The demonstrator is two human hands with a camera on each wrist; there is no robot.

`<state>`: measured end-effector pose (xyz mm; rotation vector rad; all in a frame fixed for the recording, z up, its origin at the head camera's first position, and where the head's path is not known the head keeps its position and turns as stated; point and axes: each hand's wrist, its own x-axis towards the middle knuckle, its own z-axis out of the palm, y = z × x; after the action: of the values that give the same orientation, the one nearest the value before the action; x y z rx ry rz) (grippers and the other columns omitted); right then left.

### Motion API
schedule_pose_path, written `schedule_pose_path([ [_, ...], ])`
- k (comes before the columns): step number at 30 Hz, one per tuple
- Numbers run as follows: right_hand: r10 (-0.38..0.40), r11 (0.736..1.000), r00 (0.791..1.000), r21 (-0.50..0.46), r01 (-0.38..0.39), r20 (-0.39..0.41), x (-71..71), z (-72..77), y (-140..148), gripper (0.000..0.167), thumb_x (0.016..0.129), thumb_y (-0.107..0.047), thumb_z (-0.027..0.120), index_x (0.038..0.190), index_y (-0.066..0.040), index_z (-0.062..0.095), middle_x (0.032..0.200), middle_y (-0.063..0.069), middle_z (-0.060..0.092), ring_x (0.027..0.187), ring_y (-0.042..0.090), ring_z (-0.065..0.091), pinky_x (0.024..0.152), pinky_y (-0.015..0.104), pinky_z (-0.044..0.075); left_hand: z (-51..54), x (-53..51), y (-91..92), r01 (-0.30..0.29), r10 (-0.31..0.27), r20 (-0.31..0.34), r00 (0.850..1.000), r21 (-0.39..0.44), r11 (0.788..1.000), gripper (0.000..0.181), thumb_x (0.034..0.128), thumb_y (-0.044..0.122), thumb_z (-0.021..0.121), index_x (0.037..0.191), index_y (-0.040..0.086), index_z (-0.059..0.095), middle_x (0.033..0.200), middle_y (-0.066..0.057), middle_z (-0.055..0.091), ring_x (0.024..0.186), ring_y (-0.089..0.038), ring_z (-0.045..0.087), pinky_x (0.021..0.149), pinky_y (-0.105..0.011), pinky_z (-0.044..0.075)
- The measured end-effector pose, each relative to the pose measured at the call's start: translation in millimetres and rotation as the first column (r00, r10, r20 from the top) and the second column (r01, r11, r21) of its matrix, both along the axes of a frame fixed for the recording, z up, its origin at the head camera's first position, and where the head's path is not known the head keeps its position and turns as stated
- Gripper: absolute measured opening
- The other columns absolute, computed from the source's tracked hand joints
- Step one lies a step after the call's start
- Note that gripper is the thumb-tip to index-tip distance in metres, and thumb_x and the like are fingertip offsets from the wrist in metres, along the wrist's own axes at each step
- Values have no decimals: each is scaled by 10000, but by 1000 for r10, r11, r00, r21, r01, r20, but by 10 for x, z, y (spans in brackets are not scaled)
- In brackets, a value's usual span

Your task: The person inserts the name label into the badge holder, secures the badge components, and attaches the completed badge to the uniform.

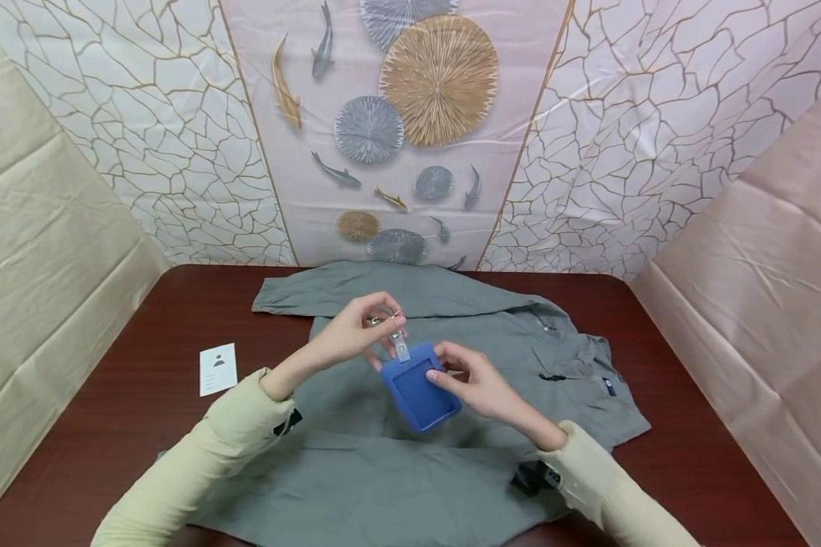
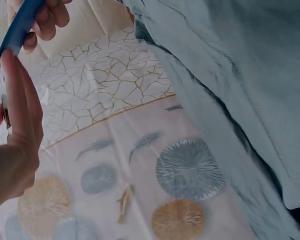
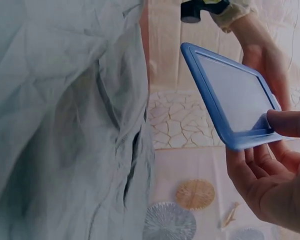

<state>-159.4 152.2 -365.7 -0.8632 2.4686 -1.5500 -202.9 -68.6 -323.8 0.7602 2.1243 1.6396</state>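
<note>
A blue badge holder (image 1: pixel 420 389) with a framed window hangs tilted above the grey garment (image 1: pixel 356 471). Its upper end carries a clear strap with a metal clip (image 1: pixel 400 346), which the left hand (image 1: pixel 356 327) pinches between thumb and fingers. The right hand (image 1: pixel 475 380) grips the holder's right edge, thumb on the front. In the right wrist view the holder (image 3: pixel 232 95) shows its window, with the right hand (image 3: pixel 275 175) holding one corner. The left wrist view has the holder (image 2: pixel 20 30) edge-on, and fingers of the left hand (image 2: pixel 20 130) touch its end.
A white card (image 1: pixel 218 370) with a small figure printed on it lies on the dark red table (image 1: pixel 130 395), left of the garment. The garment spreads over the table's middle. Patterned cloth (image 1: pixel 144 114) hangs behind, and beige cloth (image 1: pixel 759 304) stands at both sides.
</note>
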Motion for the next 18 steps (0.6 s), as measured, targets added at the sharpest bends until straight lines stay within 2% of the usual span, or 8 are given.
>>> schedule_pose_path([
  [2, -9, 1000, 1000, 22, 10, -15, -4, 22, 31, 120, 885, -123, 547, 973, -43, 566, 876, 126, 617, 750, 86, 572, 622, 243, 495, -2, 1, -45, 34, -36, 80, 996, 17, 999, 178, 918, 176, 497, 1005, 24, 469, 926, -184, 636, 725, -301, 655, 547, -449, 529],
  [4, -16, 999, 999, 45, 18, -34, -21, 40, 68, 130, 879, -122, 556, 983, -50, 585, 859, 114, 627, 736, 76, 567, 622, 239, 495, -6, 1, -88, 72, -77, 163, 984, 36, 997, 158, 911, 163, 510, 981, 28, 466, 897, -153, 652, 764, -307, 662, 600, -468, 530],
  [6, -23, 997, 999, 70, 27, -46, -45, 64, 102, 147, 873, -128, 566, 996, -58, 602, 865, 102, 636, 737, 66, 569, 637, 231, 495, -10, 4, -127, 119, -129, 238, 963, 57, 991, 135, 903, 141, 522, 955, 29, 468, 886, -163, 655, 808, -322, 660, 648, -496, 519],
  [8, -24, 995, 998, 98, 29, -55, -70, 92, 135, 162, 867, -128, 573, 1007, -60, 618, 875, 99, 648, 736, 65, 573, 642, 226, 495, -26, 7, -159, 170, -183, 307, 934, 70, 983, 108, 897, 125, 528, 934, 38, 475, 880, -179, 661, 848, -329, 655, 681, -502, 513],
  [11, -7, 987, 998, 159, 18, -69, -106, 145, 175, 193, 872, -135, 566, 1038, -58, 626, 909, 102, 660, 743, 67, 580, 645, 219, 486, -63, 16, -194, 262, -273, 382, 883, 83, 962, 129, 894, 119, 533, 981, 39, 482, 952, -225, 649, 891, -330, 646, 719, -514, 501],
  [13, 27, 980, 997, 199, -11, -76, -127, 189, 193, 209, 884, -140, 547, 1058, -58, 627, 947, 106, 663, 757, 80, 589, 654, 222, 483, -105, 20, -203, 334, -341, 416, 843, 92, 938, 213, 893, 122, 534, 1075, 27, 478, 1021, -253, 629, 906, -319, 645, 731, -502, 505],
  [16, 87, 963, 992, 261, -62, -86, -154, 250, 197, 222, 905, -151, 512, 1077, -70, 626, 998, 99, 661, 763, 79, 590, 669, 219, 474, -172, 36, -188, 436, -443, 457, 772, 127, 891, 357, 887, 108, 540, 1210, 12, 424, 1104, -265, 593, 931, -319, 638, 764, -506, 495],
  [18, 118, 952, 990, 293, -89, -82, -164, 282, 184, 224, 913, -149, 497, 1080, -79, 628, 1024, 95, 657, 771, 84, 592, 675, 217, 473, -216, 58, -155, 491, -505, 479, 718, 167, 855, 367, 884, 82, 538, 1220, 13, 410, 1089, -216, 620, 954, -321, 629, 791, -508, 486],
])
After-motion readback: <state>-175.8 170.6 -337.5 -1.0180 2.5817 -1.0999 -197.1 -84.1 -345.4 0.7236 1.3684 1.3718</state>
